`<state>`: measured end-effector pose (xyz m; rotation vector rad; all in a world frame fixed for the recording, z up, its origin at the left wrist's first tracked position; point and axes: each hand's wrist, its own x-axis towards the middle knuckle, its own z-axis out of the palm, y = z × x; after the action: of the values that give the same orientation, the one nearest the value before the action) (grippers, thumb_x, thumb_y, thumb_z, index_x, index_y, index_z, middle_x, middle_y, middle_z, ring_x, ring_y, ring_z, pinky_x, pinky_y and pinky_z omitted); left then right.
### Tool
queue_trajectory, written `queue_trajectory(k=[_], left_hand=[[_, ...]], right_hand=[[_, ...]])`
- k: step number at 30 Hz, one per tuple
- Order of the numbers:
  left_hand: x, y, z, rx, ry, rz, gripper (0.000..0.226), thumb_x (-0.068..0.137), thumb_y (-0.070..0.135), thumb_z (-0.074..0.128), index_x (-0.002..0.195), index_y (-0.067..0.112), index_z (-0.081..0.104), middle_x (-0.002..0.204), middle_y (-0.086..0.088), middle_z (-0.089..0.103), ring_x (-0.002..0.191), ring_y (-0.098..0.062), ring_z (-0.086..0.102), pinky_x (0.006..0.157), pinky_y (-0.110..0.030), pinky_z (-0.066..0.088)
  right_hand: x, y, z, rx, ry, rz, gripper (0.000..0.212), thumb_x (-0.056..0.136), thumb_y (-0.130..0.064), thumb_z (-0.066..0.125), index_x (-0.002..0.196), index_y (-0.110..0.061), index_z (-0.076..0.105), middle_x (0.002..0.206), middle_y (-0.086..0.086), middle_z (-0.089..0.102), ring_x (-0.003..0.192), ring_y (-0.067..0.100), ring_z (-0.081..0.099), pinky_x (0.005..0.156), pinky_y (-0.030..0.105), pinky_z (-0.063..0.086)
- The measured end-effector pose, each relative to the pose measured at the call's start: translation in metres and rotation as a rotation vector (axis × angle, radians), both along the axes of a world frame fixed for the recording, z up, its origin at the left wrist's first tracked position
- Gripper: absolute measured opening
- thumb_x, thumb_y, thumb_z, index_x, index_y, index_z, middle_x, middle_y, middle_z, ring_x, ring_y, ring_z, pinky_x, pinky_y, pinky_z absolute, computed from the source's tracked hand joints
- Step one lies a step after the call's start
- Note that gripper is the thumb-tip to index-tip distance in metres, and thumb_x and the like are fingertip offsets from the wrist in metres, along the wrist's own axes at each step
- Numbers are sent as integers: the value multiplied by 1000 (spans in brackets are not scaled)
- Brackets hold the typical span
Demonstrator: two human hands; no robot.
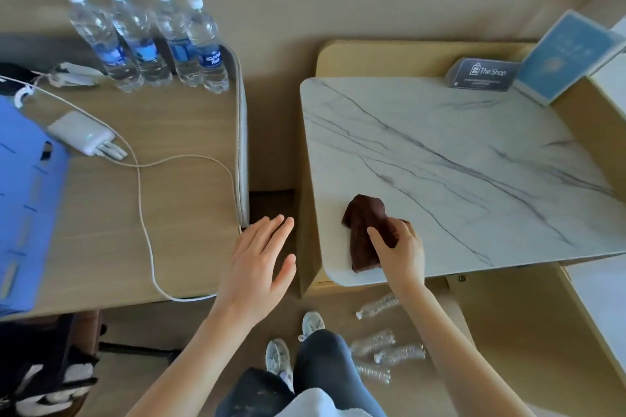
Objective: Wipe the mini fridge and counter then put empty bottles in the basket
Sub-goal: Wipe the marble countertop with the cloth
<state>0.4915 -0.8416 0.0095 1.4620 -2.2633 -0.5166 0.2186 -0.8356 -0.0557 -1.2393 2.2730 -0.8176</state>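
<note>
The right hand (401,250) had its fingers (379,237) clamped on a brown cloth (364,230) bunched at the marble desk's (457,162) near-left corner; soft and light, it looked best gripped by the gathered folds. The left hand (257,264) hovered empty, fingers apart. Crushed empty bottles (379,347) lay on the floor.

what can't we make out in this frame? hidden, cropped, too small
- Basket and mini fridge: neither identifiable in the head view.
- Empty bottles on the floor: one partly behind the right forearm; count unsure.
- Brown cloth: near end covered by the right hand.
- Blue folder: cropped by the left edge.
- Grey card: small print unreadable.
</note>
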Motion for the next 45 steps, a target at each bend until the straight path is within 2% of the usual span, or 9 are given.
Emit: queue_trajectory(k=[7, 12, 16, 19, 23, 26, 31, 39, 45], left_hand=[[-6, -9, 4, 24, -32, -15, 57, 95, 42, 36, 140, 12, 54, 144, -5, 53, 136, -27, 46, 110, -43, 40], [-16, -17, 10, 18, -38, -6, 54, 95, 40, 41, 139, 12, 56, 142, -5, 55, 135, -27, 48, 108, -44, 44], [-19, -23, 11, 10, -57, 8, 53, 95, 39, 41, 139, 12, 55, 142, -4, 55, 135, -25, 47, 105, -44, 47], [-19, -27, 11, 8, -74, 16, 58, 94, 42, 36, 139, 11, 55, 143, -5, 54, 135, -26, 47, 106, -44, 46], [-14, -30, 9, 3, -71, 47, 57, 94, 42, 36, 138, 11, 56, 142, -5, 55, 134, -26, 48, 107, -43, 45], [-11, -34, 9, 6, -81, 72, 57, 94, 43, 35, 139, 13, 55, 142, -3, 54, 134, -24, 47, 106, -41, 45], [-12, -38, 8, 12, -97, 86, 56, 93, 40, 37, 136, 11, 58, 139, -4, 57, 130, -25, 51, 103, -43, 48], [-12, -48, 8, 16, -119, 101, 56, 93, 41, 35, 135, 11, 58, 139, -4, 57, 130, -24, 52, 103, -41, 47], [-17, -56, 5, 2, -111, 101, 56, 93, 41, 36, 134, 10, 59, 138, -5, 58, 130, -25, 51, 104, -39, 44]], right_hand=[[3, -4, 6, -125, -190, -131, 18, 86, -21, 73, 104, -18, 72, 97, -6, 67, 93, 15, 63, 77, 16, 46], [28, -5, 14, -224, -98, -12, 16, 85, -22, 75, 101, -21, 74, 90, -19, 60, 87, -8, 55, 72, -1, 37], [65, -9, 11, -298, 76, 264, 18, 91, -21, 68, 107, -15, 74, 98, -5, 70, 94, 12, 59, 87, 16, 42], [78, -11, 8, -267, -46, 423, 26, 96, -23, 62, 119, -14, 69, 115, -3, 67, 110, 9, 59, 98, 23, 47], [51, -10, 1, -403, -34, 308, 24, 97, -13, 57, 119, -10, 67, 120, -2, 62, 115, 12, 56, 101, 26, 46], [15, -8, -6, -280, 50, 194, 32, 99, -15, 55, 130, -13, 61, 131, 0, 58, 124, 17, 51, 106, 35, 43], [-1, -15, -20, -82, 299, 368, 47, 98, -33, 57, 143, -21, 49, 145, 4, 49, 133, 30, 42, 111, 52, 34], [-11, -53, -10, -98, 137, 198, 23, 90, -26, 69, 112, -20, 71, 104, 0, 66, 102, 23, 53, 93, 31, 31], [-24, -84, 0, -223, 289, 141, 23, 87, -11, 71, 109, -11, 72, 104, 8, 67, 98, 35, 58, 91, 45, 37]])
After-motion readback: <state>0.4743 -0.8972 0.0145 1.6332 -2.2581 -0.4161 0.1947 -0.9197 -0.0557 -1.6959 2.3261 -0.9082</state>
